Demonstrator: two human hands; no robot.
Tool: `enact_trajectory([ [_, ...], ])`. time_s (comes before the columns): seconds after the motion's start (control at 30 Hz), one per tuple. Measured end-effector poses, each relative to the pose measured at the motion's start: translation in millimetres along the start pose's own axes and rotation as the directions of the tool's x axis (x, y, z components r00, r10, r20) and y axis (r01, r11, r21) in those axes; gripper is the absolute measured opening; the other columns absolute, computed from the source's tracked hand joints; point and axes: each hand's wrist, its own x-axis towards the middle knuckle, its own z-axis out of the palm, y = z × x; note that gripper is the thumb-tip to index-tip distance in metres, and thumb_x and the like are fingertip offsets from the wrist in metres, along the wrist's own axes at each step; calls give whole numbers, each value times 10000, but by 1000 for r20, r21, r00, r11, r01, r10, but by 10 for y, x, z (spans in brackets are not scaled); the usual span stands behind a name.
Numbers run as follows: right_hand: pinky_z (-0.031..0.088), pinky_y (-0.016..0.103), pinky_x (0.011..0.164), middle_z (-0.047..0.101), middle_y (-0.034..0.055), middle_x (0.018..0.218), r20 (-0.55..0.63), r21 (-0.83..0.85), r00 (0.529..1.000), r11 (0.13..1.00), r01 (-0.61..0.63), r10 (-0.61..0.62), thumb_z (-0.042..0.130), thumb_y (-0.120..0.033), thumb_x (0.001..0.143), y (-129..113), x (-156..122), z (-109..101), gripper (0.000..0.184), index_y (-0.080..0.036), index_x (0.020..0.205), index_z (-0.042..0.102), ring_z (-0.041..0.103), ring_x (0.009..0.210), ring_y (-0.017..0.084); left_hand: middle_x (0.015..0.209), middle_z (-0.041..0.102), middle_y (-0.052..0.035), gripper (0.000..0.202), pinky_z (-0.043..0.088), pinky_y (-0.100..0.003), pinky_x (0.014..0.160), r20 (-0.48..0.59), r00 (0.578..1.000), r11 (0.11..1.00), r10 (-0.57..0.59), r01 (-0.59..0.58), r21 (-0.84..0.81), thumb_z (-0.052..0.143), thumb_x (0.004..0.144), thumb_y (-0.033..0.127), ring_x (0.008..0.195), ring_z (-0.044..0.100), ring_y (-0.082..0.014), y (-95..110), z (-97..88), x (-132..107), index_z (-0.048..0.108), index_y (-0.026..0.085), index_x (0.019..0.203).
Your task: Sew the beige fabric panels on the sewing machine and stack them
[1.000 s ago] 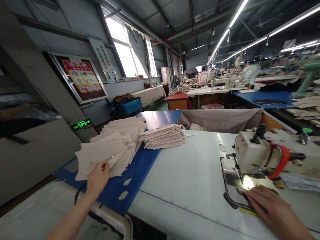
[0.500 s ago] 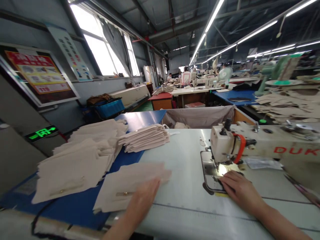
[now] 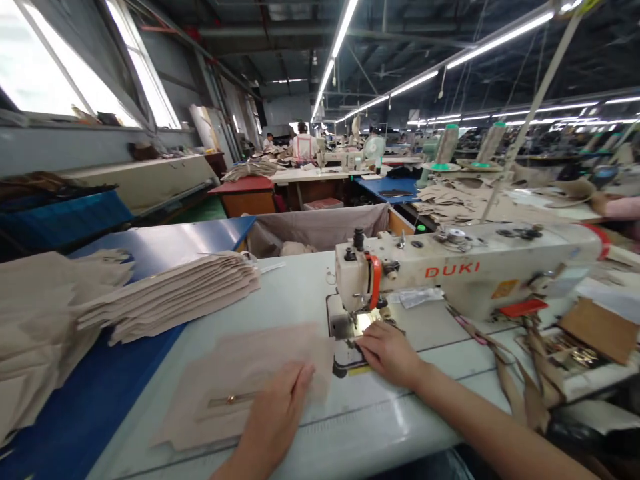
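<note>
A beige fabric panel (image 3: 270, 347) with a short zipper (image 3: 230, 400) and brass-coloured pull lies on the pale machine table, blurred by motion. My left hand (image 3: 277, 410) is closed on its right part, thumb uppermost, with some fingers hidden. To the right, my right hand (image 3: 393, 353) rests beside the needle plate (image 3: 345, 327) of the white sewing machine (image 3: 480, 267), under its lit needle area. Its fingers are bent and pressed together; whatever lies between the fingertips is too small to make out.
A stack of folded beige pieces (image 3: 180, 293) sits behind the panel, with a larger pile (image 3: 40, 320) at far left. Scissors (image 3: 467, 327) and fabric strips (image 3: 510, 380) lie right of my right arm. Behind the table is a cloth-lined bin (image 3: 320, 227).
The view has swung right, showing more of the sewing machine. My left hand has brought the fabric panel off the blue surface, closer to the needle plate. My right hand stays beside the plate.
</note>
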Motion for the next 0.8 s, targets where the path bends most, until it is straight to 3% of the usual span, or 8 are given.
enact_trajectory([
  [0.13, 447, 287, 790, 648, 46, 808, 90, -1, 996, 1000, -11, 11, 534, -156, 895, 91, -28, -162, 139, -195, 813, 640, 570, 839, 187, 1311, 619, -51, 451, 466, -363, 1015, 63, 971, 965, 232, -238, 110, 334, 953, 433, 1201, 576, -221, -197, 34, 149, 629, 244, 1238],
  [0.23, 446, 268, 803, 668, 43, 872, 91, -75, 966, 969, -234, 240, 534, -184, 906, 342, -104, -356, 141, -202, 837, 655, 586, 870, 176, 1444, 478, -60, 512, 403, -440, 1066, 252, 926, 902, 280, -344, 260, 421, 905, 458, 1319, 462, -270, -344, 115, 205, 522, 256, 1365],
  [0.33, 445, 292, 827, 678, 72, 945, -2, -173, 859, 846, -505, 512, 486, -179, 932, 694, -189, -526, 188, -190, 901, 671, 600, 924, 198, 1485, 400, -83, 566, 359, -523, 1075, 313, 933, 883, 179, -293, 368, 405, 900, 460, 1355, 406, -305, -324, 249, 196, 437, 244, 1422],
  [0.47, 449, 332, 787, 677, 108, 918, -46, -234, 770, 742, -628, 637, 566, -229, 899, 1020, -254, -607, 129, -166, 892, 678, 608, 904, 245, 1491, 382, -114, 574, 321, -580, 1070, 249, 963, 885, 102, -202, 419, 411, 894, 470, 1370, 371, -339, -171, 398, 204, 451, 230, 1415],
  [0.6, 443, 311, 766, 684, 90, 892, -30, -249, 745, 717, -651, 666, 613, -242, 877, 1077, -261, -580, 99, -172, 844, 675, 611, 883, 236, 1489, 396, -103, 540, 315, -584, 1065, 235, 966, 894, 109, -199, 402, 438, 885, 459, 1364, 382, -343, -107, 441, 242, 489, 270, 1389],
  [0.8, 438, 304, 761, 695, 77, 867, -25, -216, 747, 726, -653, 664, 605, -206, 880, 1083, -266, -564, 127, -183, 785, 687, 612, 843, 222, 1485, 404, -100, 540, 318, -585, 1060, 239, 966, 890, 100, -195, 413, 436, 885, 456, 1363, 384, -342, -97, 438, 239, 490, 271, 1388],
])
